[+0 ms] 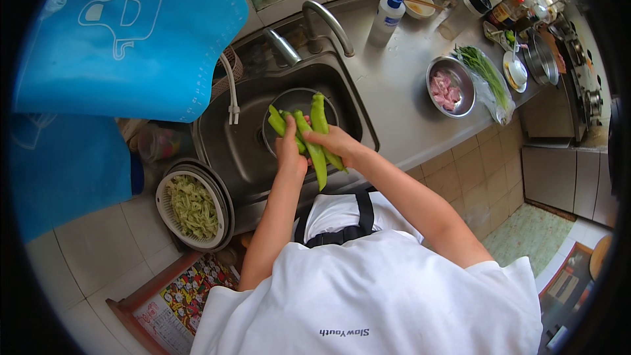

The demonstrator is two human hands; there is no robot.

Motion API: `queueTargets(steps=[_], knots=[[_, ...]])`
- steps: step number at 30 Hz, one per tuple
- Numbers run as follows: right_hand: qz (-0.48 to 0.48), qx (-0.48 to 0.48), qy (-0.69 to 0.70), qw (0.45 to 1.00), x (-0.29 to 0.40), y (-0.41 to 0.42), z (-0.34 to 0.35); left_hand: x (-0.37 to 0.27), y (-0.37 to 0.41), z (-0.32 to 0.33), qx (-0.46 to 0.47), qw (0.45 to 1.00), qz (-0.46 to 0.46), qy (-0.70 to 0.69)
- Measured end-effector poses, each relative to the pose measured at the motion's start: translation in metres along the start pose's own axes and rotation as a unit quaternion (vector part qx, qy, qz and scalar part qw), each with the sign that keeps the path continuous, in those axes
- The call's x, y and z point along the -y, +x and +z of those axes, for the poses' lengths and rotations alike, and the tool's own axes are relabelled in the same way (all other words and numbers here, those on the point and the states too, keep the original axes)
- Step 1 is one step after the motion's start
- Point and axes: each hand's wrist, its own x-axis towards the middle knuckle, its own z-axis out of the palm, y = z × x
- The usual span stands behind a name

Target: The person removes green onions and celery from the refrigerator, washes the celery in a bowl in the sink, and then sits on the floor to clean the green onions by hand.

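Observation:
Long green peppers (310,143) are bunched between my two hands, above the stainless steel sink (236,153). My left hand (291,150) grips them from the left, its thumb lying up along the bunch. From the right, my right hand (335,143) closes around several of the same peppers, with its thumb across one. Beneath the peppers a round bowl (272,101) stands in the basin, partly hidden by my hands. The curved metal faucet (328,15) rises behind the sink, and I see no water running from it.
Left of the sink, a white colander (165,202) holds shredded pale-green vegetable. A blue sheet (162,69) hangs at upper left. On the right counter (389,93) are a metal bowl (471,101) of raw meat, bagged green stalks (485,71) and a blue-capped bottle (384,24).

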Motion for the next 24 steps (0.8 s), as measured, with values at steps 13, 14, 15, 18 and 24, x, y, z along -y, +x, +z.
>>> queueTargets(steps=[13, 14, 15, 18, 24], knots=[[-0.305, -0.163, -0.498, 0.795, -0.041, -0.003, 0.01, 0.002, 0.033, -0.011, -0.048, 0.996, 0.001, -0.076], [-0.285, -0.171, -0.513, 0.791, -0.041, -0.006, 0.008, 0.005, 0.034, -0.014, -0.045, 0.994, -0.018, -0.096], [-0.265, -0.179, -0.527, 0.787, -0.037, -0.013, 0.01, 0.007, 0.032, -0.015, -0.051, 0.995, -0.006, -0.086], [0.029, -0.107, -0.351, 0.93, -0.004, -0.016, 0.011, 0.006, 0.025, -0.02, -0.026, 0.995, -0.008, -0.095], [0.147, 0.073, 0.066, 0.984, -0.003, -0.007, -0.021, -0.008, 0.021, -0.024, 0.05, 0.993, 0.045, -0.097]])
